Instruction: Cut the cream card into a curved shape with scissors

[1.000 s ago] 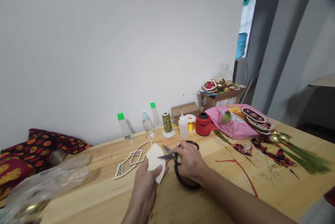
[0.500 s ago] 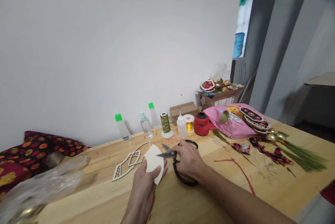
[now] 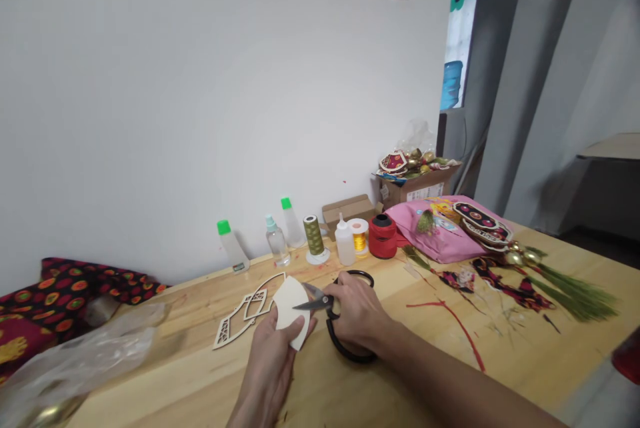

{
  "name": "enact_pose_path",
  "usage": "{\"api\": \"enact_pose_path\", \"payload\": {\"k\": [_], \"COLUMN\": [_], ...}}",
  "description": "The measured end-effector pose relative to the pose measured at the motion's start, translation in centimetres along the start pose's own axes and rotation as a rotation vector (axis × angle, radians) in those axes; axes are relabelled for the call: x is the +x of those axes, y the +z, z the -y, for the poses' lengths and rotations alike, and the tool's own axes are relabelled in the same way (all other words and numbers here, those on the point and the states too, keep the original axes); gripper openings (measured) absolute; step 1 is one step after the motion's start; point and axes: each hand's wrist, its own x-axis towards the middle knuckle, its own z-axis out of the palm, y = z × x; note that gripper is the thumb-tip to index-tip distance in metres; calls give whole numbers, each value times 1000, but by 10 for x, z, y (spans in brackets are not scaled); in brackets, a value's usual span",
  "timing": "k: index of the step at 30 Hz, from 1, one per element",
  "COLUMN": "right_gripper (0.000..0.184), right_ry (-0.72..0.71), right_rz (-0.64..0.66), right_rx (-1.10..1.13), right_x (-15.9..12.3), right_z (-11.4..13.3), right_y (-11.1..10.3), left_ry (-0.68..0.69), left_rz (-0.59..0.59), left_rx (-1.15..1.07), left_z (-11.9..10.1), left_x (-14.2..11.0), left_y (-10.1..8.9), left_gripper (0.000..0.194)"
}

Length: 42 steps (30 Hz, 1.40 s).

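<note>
My left hand (image 3: 270, 358) grips a cream-white curved piece of card (image 3: 289, 298), thumb on its face and fingers underneath. Black-handled scissors (image 3: 327, 302) are in my right hand (image 3: 361, 311), fingers wrapped around the grips. Their blades stand apart and point left at the card's right edge. One blade lies over the card's face; the other is by its upper right edge, and whether it touches is unclear. Just left of the card, pale cut-out frames (image 3: 223, 333) with lattice corners lie on the wooden table (image 3: 165, 375).
Along the wall stand a green-capped bottle (image 3: 231, 248), olive thread spool (image 3: 313, 236), white squeeze bottle (image 3: 345, 245) and red cord roll (image 3: 383, 238). A pink bag (image 3: 425, 228), ornaments with green tassels (image 3: 575, 291) and scraps lie right. Clear plastic (image 3: 100, 355) and patterned cloth (image 3: 75, 288) lie left.
The scissors have moved left and slightly down, bringing the blades further over the card. The view has shifted slightly. My left hand keeps its hold on the card.
</note>
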Motion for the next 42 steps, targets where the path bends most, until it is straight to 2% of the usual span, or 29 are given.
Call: {"api": "enact_pose_path", "payload": {"k": [13,20,24,31,36,42], "right_gripper": [29,29,29,29,28,32], "right_ry": [-11,28,97,-8,21,-19], "right_rz": [-13,-22,-50,-15,-34,0], "right_rx": [-8,3,5,19,20,36], "right_x": [-1,1,2,-2,-1,-2], "right_z": [2,0,-3,2,-2,0], "right_y": [-1,1,1,2,2,2], "left_ry": [-19,-41,-45,14,-18,17], "left_rz": [2,15,39,0,-10,-11], "left_rx": [18,34,42,29,41,9], "left_z": [3,6,7,1,1,-1], "left_x": [0,-1,-1,2,1,2], "left_y": [-1,1,-1,-4,-3,-5], "left_gripper": [37,37,36,36,34,41]}}
